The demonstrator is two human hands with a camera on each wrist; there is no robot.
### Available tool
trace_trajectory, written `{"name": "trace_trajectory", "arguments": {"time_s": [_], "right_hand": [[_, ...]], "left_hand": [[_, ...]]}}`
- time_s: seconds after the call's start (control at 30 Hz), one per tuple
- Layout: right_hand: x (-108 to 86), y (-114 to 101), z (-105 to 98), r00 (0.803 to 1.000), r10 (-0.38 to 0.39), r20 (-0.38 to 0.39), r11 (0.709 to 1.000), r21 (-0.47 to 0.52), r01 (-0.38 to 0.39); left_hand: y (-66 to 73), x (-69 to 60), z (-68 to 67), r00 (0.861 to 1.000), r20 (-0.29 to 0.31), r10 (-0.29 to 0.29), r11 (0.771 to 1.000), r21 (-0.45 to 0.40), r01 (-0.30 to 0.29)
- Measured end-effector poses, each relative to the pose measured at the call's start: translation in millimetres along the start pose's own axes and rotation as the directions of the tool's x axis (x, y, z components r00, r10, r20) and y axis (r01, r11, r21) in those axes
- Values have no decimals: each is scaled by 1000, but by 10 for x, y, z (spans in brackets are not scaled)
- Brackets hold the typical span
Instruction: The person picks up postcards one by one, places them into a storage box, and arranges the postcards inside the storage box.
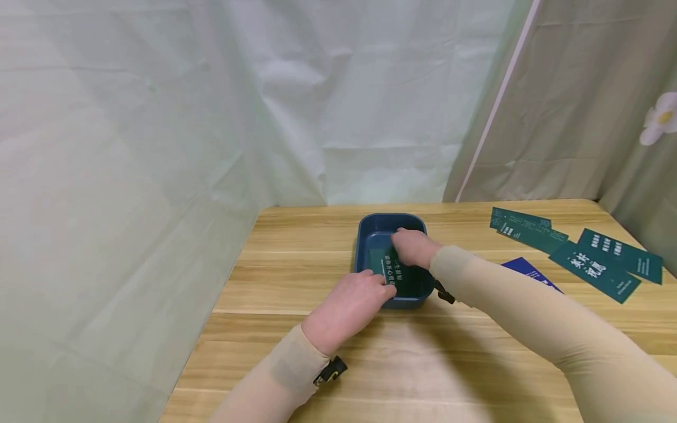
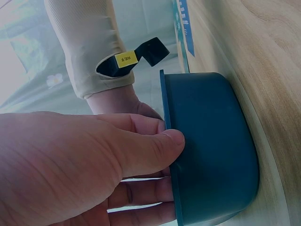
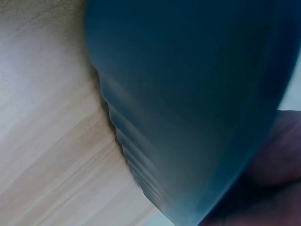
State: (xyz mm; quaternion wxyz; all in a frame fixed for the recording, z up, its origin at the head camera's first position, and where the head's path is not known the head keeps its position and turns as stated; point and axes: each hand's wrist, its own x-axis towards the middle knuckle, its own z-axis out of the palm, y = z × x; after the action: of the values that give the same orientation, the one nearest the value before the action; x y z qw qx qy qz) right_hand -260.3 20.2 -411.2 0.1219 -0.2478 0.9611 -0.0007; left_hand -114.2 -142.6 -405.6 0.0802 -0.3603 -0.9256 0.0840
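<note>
A dark blue rectangular plastic bin [image 1: 388,222] stands on the wooden table. Inside it lies a dark green card [image 1: 388,273] with white printed characters. My left hand [image 1: 349,302] grips the bin's near left rim; in the left wrist view the thumb [image 2: 157,148] presses the outer wall, with the other fingers over the inner side. My right hand [image 1: 415,248] reaches down into the bin, over the card's right part. Its fingertips are hidden, so I cannot tell whether they pinch the card. The bin's outer wall [image 3: 178,103] fills most of the right wrist view.
To the right, several green cards [image 1: 592,267] with white print lie spread and partly overlapping. A blue card [image 1: 529,273] lies nearer, partly covered by my right sleeve [image 1: 508,299]. Behind the wooden table [image 1: 296,258] hangs a pale curtain [image 1: 338,117].
</note>
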Motion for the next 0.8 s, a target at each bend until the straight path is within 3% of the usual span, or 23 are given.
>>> {"name": "trace_trajectory", "arguments": {"time_s": [0.37,0.8], "right_hand": [[-5,-44,-27,997,-2,72,1000,7,2],[-26,-102,-17,998,30,63,999,12,-31]], "left_hand": [[12,4,9,1000,-4,-2,1000,9,2],[12,4,2,1000,1,-8,1000,-3,8]]}}
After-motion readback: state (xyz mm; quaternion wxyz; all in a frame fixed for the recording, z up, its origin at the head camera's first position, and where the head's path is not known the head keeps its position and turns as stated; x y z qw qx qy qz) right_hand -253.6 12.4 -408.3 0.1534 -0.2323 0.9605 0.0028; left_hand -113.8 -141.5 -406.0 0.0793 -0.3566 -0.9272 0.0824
